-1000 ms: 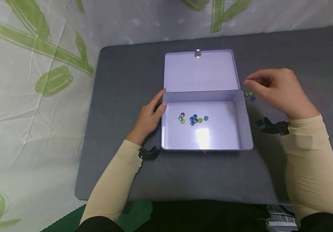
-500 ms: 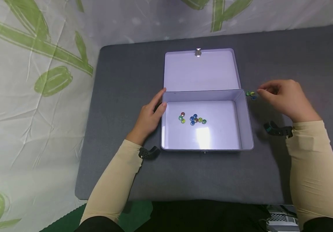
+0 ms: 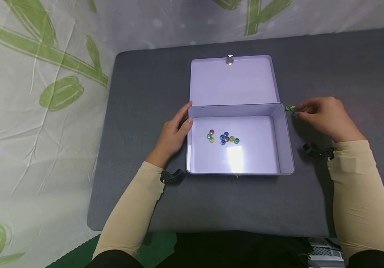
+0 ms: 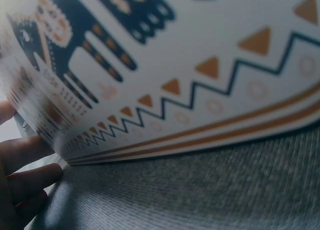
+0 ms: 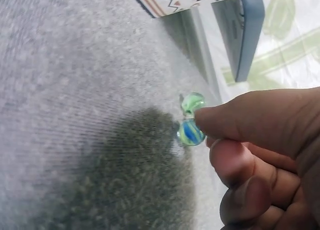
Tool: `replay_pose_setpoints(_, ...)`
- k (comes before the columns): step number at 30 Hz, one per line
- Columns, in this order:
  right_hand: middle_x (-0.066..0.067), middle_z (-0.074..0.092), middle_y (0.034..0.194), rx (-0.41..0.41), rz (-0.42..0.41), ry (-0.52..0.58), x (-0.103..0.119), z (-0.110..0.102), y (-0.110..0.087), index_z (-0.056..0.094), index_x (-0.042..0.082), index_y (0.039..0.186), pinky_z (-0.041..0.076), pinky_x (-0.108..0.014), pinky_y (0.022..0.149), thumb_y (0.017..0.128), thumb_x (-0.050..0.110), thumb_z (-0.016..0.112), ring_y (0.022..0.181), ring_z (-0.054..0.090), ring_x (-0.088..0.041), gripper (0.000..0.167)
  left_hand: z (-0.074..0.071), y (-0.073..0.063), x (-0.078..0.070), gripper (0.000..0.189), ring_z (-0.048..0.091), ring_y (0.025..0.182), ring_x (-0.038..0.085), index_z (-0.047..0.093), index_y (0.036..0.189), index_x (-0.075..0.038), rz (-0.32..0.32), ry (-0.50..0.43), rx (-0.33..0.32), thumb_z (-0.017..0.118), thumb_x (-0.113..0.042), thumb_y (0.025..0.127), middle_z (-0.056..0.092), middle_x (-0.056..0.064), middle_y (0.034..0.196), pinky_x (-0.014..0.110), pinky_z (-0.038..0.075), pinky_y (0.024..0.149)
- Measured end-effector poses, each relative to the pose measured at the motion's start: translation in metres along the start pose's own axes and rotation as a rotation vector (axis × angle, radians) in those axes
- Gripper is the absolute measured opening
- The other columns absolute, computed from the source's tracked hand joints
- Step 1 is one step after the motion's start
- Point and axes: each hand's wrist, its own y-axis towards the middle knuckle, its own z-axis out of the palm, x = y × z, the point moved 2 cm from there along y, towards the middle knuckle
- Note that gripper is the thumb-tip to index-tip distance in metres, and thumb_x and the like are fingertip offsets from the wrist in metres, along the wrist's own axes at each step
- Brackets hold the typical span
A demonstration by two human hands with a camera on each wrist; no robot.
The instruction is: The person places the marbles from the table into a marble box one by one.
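Observation:
A white metal box [image 3: 286, 156] lies open on the table, its lid [image 3: 233, 80] folded back. Several coloured glass marbles [image 3: 227, 139] are scattered over its floor. My left hand [image 3: 172, 136] rests against the box's left side, fingers fairly straight, thumb at the rim; the left wrist view shows its fingers [image 4: 35, 177] beside the patterned outer wall [image 4: 200, 94]. Right of the box, my right hand [image 3: 326, 115] pinches at a blue-and-yellow marble [image 5: 191, 132] with thumb and index finger. A green marble [image 5: 192, 103] sits right beside it, and a yellow-green marble [image 3: 293, 108] shows near the fingertips.
The grey cloth-covered table [image 3: 145, 85] runs around the box on all sides. A white curtain with green leaf print [image 3: 61, 93] hangs at the left and back. A grey device [image 3: 326, 253] stands below the table's front edge.
My right hand has moved from above the box's right side out and down to the marbles beside it. A green marble in the box has rolled slightly. My left hand has stayed put.

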Motion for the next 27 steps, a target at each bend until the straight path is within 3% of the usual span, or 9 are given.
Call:
replay_pose_setpoints(7,-0.015,0.076,0.087,0.004,-0.004,-0.01,-0.003,0.002,-0.001,0.078,-0.001,0.111,0.039,-0.019,0.06,0.095,0.024,0.077,0.065,0.053,0.004,0.03,0.0,0.0,-0.002,0.073,0.054,0.143,0.028,0.043,0.162,-0.023,-0.001,-0.019,0.001,0.041,-0.068,0.104,0.052,0.009,0.159,0.051,0.038,0.12)
replay_pose_setpoints(27,-0.018,0.076,0.089,0.017,-0.025,-0.003,0.007,0.004,-0.003,0.077,-0.003,0.11,0.039,-0.018,0.059,0.094,0.021,0.078,0.064,0.053,0.008,0.029,0.0,-0.001,-0.003,0.076,0.051,0.145,0.029,0.042,0.162,-0.023,-0.011,-0.008,0.005,0.039,-0.07,0.103,0.05,0.01,0.16,0.053,0.037,0.12)
